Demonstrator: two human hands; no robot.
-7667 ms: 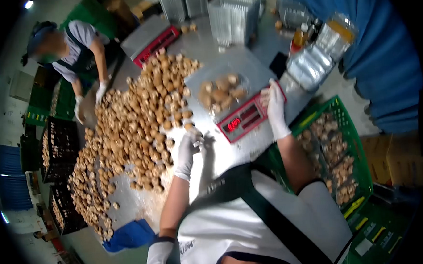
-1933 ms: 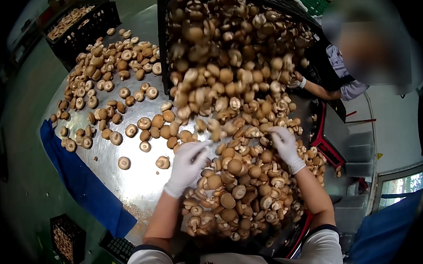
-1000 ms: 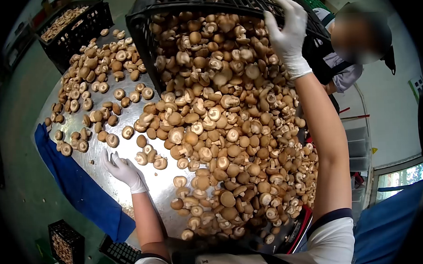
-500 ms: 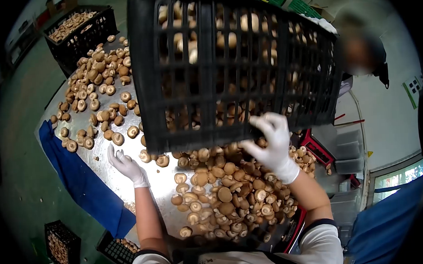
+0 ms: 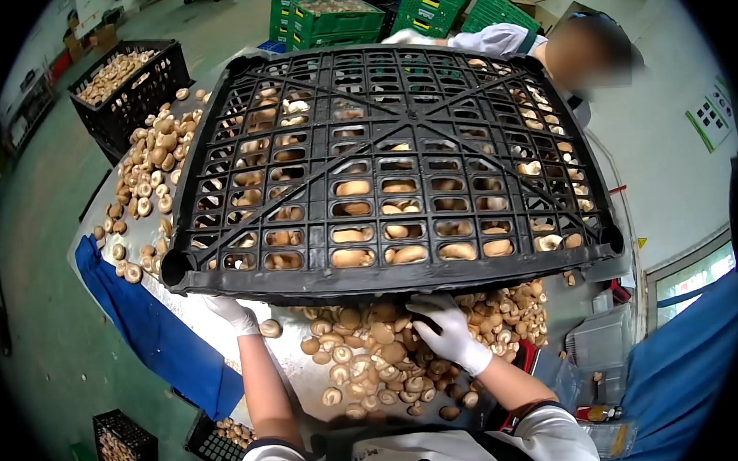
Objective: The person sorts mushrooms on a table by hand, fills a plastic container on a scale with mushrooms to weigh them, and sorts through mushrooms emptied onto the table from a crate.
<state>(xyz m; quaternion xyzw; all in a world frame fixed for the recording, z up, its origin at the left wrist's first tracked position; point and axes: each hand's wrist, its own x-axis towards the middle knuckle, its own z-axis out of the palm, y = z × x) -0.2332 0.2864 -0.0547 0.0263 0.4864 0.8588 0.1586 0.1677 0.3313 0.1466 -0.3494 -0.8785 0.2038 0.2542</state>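
Note:
A large black plastic crate (image 5: 420,265) is tipped over the metal table (image 5: 297,378), its ribbed bottom facing me and mushrooms (image 5: 354,257) showing through the slots. At its lower left edge is my left hand (image 5: 234,315) in a white glove; the visible fingers look stretched out, with their tips partly hidden by the crate. My right hand (image 5: 456,340), also gloved, is just below the middle of that edge, fingers spread and curved above the mushroom pile (image 5: 383,353). I see nothing held in it. Whether either hand touches the crate is unclear.
Across the table, another person (image 5: 501,39) has a gloved hand (image 5: 410,37) at the crate's far side. More mushrooms (image 5: 156,153) lie at left beside a filled black crate (image 5: 128,93). A blue cloth (image 5: 155,330) hangs over the table edge. Green crates (image 5: 335,22) stand behind.
The black crate has tilted further over, from its slatted side facing me to its bottom facing me. My right hand has moved down and left; my left hand is now partly under the crate's edge.

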